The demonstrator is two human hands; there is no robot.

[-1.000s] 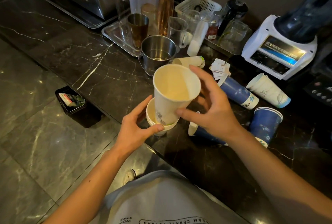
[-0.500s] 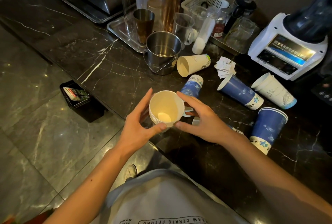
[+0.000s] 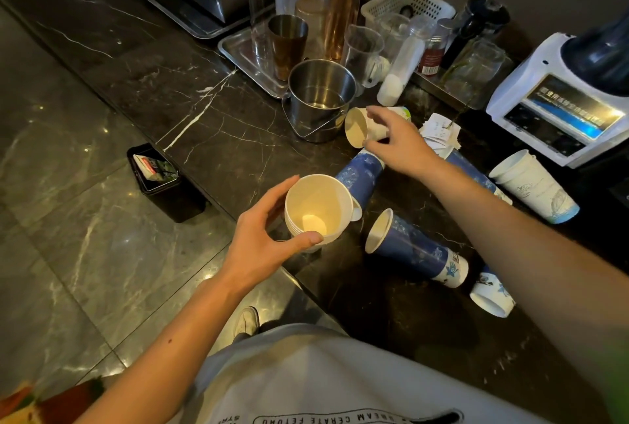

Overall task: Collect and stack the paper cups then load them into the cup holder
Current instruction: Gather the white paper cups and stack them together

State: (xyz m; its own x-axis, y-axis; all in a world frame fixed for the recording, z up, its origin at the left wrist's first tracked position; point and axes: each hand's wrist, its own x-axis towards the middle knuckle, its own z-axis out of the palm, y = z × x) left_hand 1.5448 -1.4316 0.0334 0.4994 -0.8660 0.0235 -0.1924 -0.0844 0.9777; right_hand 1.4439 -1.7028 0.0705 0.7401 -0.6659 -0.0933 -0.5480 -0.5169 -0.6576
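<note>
My left hand (image 3: 262,246) wraps the nested stack of cream paper cups (image 3: 318,209), thumb and fingers (image 3: 308,239) closed round the rims, stack upright near the counter (image 3: 221,130) edge. My right hand (image 3: 398,141) is out at 12 o'clock from the stack, fingers spread over a cream cup lying on its side (image 3: 360,125) just beside the steel bucket (image 3: 320,96); thumb and index bracket its mouth, but I can't tell if they've closed on it.

Loose cups: a blue cup (image 3: 360,173) touching the stack at 1 o'clock, another blue cup (image 3: 415,248) on its side at 3 o'clock, a white cup (image 3: 534,185) farther at 2 o'clock by the blender base (image 3: 558,107), one small cup (image 3: 490,297) at 4 o'clock. No cup holder that I can identify.

Handling, my call: cups are light, thin-walled, crush easily, roll when nudged. Best to pinch at the rolled rim, where it's stiffest, not mid-wall. Drop in straight or it jams crooked.
</note>
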